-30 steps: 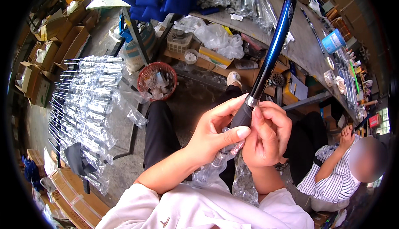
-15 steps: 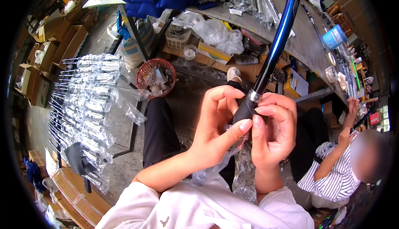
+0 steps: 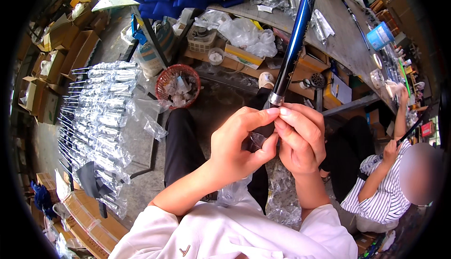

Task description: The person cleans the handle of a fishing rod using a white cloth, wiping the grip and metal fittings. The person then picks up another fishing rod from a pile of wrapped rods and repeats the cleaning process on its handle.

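A glossy blue and black fishing rod (image 3: 292, 47) slants up from between my hands past the top edge. It ends low in a silver ring (image 3: 276, 100). Just under that ring, dark material (image 3: 263, 130) and some clear plastic film show between my fingers; its kind cannot be made out. My left hand (image 3: 242, 139) curls round the rod's lower part, thumb and forefinger closed there. Against its fingertips, my right hand (image 3: 301, 137) pinches at the rod just below the ring. What lies between the right fingertips is hidden.
Left of me, several plastic-wrapped rods (image 3: 101, 123) lie in a row, with a black cloth (image 3: 89, 180) on them. A red basket (image 3: 162, 87) of scraps stands ahead. The workbench (image 3: 329, 33) runs along the far right. A co-worker in a striped shirt (image 3: 376, 198) sits at right.
The rod and both hands have shifted slightly left, and the rod stands a little more upright. My fingertips have drawn together below the ring. The co-worker's arm has moved.
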Motion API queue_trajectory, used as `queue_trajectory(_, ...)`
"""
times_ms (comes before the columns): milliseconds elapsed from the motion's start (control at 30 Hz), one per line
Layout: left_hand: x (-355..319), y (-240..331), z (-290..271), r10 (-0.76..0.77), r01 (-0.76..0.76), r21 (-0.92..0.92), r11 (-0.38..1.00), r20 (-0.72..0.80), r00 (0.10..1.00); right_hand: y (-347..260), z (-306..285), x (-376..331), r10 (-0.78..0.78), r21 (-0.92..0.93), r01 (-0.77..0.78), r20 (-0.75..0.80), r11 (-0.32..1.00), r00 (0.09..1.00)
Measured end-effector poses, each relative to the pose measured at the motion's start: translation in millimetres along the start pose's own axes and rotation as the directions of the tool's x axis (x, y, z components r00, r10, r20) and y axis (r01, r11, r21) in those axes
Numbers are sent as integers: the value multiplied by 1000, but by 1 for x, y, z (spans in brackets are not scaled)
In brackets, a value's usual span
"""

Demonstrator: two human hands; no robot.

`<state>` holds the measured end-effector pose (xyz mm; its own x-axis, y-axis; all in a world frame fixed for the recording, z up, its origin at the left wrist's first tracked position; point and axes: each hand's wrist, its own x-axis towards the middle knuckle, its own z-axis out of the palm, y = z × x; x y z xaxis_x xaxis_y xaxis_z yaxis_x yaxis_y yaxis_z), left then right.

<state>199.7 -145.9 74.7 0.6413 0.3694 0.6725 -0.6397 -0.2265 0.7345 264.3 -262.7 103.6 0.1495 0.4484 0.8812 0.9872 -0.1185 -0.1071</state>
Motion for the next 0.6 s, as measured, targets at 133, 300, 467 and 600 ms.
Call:
queue_trajectory(133,-7,3,-1,-143,144,-101,984,10,990,4,-2,-1,-59,-2,59,21,998,998)
queue_trajectory(300,-10,4,0,-190,193,-252,948,35,981,9,-3,2,-35,113,31,30,993,999)
queue_trajectory(467,-8,5,-1,-180,195,-346,918,76,981,15,-10,0,-58,172,43,85,984,995)
queue_trajectory(600,-7,6,-3,-180,221,-404,888,139,974,16,-14,6,-120,85,113,88,990,989)
